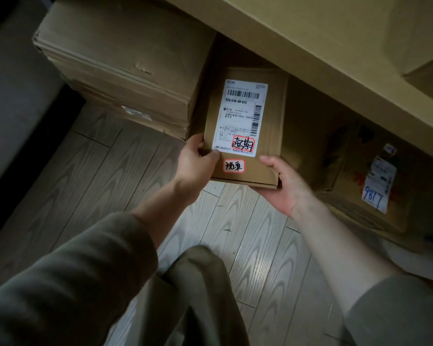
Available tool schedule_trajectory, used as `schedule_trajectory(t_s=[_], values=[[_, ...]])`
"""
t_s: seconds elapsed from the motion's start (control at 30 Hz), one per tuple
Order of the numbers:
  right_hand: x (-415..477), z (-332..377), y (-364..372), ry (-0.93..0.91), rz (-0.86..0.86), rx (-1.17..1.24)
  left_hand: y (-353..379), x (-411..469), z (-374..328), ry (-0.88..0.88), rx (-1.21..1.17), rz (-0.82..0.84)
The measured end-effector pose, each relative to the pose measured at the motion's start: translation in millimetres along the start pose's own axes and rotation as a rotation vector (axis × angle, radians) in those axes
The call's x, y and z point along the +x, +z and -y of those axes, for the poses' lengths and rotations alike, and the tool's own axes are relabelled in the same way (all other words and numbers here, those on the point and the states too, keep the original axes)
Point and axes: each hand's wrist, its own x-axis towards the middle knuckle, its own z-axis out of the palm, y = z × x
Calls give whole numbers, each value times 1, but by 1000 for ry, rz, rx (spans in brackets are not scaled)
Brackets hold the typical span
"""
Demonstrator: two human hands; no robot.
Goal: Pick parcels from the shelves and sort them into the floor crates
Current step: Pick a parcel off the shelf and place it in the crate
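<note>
Two hands held the parcel (275, 108) by its near end only. My left hand (198, 161) gripped the near left corner, with the thumb on top at the corner of the label (240, 113) and the fingers curled beneath. My right hand (285, 186) cupped the near right corner with its thumb on the top face. Its fingers were hidden under the card.

The parcel lay just below the shelf (310, 46), far end tucked under the shelf's front edge and near end out over the floor (235, 233). I could not tell whether the far end rested on anything.

That grip was the main risk, I judged. With nothing under the far end, the parcel could dip and slide out of my thumbs. Lifting too soon could knock it against the shelf's underside. Below the shelf to the left, a stack (125, 66) stood close beside the parcel, so a crooked pull could snag it. Below the shelf to the right lay a box (375, 176) marked 9817, near my right wrist.

The light was dim, so I might misread the two stickers (243, 144) and sort wrongly. No crate showed.
</note>
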Motion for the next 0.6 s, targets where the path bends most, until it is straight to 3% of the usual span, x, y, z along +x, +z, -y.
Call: schedule_trajectory(t_s=[0.17, 0.33, 0.6], values=[[-25, -2, 8, 3, -66, -25, -10, -27, -16, -41, 50, 16], [-114, -13, -4, 5, -189, 71, -5, -101, -54, -98, 233, 66], [-293, -38, -119, 56, -461, 303, 84, -266, -87, -141, 512, 297]])
